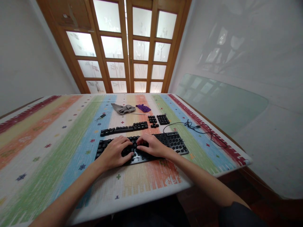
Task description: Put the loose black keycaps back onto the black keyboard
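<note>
A black keyboard [174, 142] lies on the striped table cover [59, 135]. My left hand [115, 153] rests on its left half with fingers curled down onto the keys. My right hand [152, 145] lies on the middle of the keyboard, fingers bent and pressed together on a key; what they pinch, if anything, is too small to name. Just beyond the keyboard, rows of loose black keycaps [124, 128] are laid out in the keyboard's pattern, with two smaller blocks of keycaps [159, 120] to the right.
A grey cloth [123, 109] and a purple cloth [143, 108] lie at the far side. A small black tool [101, 117] sits to the left. The keyboard's black cable [199, 127] trails right near the table edge. Wooden glazed doors [129, 47] stand behind.
</note>
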Demonstrator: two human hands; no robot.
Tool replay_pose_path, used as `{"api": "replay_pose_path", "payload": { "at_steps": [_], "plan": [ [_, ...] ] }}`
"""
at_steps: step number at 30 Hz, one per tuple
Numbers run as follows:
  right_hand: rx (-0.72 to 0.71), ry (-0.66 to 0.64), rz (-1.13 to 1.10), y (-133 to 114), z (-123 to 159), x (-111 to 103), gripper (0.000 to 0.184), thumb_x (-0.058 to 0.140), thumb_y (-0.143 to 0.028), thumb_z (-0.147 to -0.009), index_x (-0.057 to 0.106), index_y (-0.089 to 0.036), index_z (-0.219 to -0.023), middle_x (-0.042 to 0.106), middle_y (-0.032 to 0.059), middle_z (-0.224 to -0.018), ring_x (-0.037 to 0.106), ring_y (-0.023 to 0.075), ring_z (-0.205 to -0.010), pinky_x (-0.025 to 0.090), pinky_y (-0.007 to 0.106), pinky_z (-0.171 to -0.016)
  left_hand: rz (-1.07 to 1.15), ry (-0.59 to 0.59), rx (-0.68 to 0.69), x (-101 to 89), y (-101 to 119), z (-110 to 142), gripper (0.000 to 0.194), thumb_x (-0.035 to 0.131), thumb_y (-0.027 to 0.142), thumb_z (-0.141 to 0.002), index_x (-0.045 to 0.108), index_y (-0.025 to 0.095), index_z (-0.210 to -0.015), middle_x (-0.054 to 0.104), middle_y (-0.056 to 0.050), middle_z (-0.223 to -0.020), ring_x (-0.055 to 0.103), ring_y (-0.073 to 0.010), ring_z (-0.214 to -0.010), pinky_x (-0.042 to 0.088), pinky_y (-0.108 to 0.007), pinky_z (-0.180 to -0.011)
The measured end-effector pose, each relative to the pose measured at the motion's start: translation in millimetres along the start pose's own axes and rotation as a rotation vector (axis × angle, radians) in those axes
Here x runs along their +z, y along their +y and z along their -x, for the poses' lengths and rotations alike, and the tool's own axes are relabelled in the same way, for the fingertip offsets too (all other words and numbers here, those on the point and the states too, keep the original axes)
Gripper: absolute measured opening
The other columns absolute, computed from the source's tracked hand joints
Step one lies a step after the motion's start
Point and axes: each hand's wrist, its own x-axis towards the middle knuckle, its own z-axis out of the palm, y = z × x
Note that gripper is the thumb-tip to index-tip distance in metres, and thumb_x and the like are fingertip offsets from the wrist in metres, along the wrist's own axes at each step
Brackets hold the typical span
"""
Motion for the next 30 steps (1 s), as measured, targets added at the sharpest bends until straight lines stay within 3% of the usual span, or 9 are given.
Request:
{"api": "replay_pose_path", "payload": {
  "at_steps": [6, 20, 30],
  "plan": [
    [-0.153, 0.021, 0.107, 1, 4, 13, 0.005, 0.068, -0.018, -0.09, 0.065, -0.017, -0.094, 0.068, 0.0041, -0.087, 0.061, 0.0182, -0.085, 0.049, 0.031, -0.08, 0.06, 0.044, -0.021, 12.6, 4, 1, 0.014, 0.055, 0.027, -0.094, 0.067, 0.02, -0.097, 0.067, -0.007, -0.096, 0.062, -0.0227, -0.089, 0.052, -0.04, -0.081],
    [-0.193, 0.116, 0.137, 1, 6, 24, 0.006, 0.066, -0.018, -0.092, 0.066, -0.017, -0.086, 0.07, 0.0046, -0.084, 0.062, 0.0177, -0.081, 0.051, 0.03, -0.076, 0.126, 0.093, -0.064, 19.6, 13, 8, 0.012, 0.057, 0.027, -0.096, 0.065, 0.02, -0.101, 0.065, -0.005, -0.096, 0.059, -0.0219, -0.089, 0.044, -0.037, -0.079],
    [-0.231, 0.085, 0.158, -3, 8, 18, 0.008, 0.061, -0.017, -0.092, 0.069, -0.016, -0.089, 0.068, 0.0088, -0.093, 0.059, 0.0205, -0.089, 0.052, 0.035, -0.08, 0.126, 0.119, -0.085, 23.3, 15, 8, 0.012, 0.056, 0.027, -0.097, 0.065, 0.019, -0.099, 0.064, -0.005, -0.095, 0.058, -0.0217, -0.087, 0.044, -0.037, -0.079]
  ]
}}
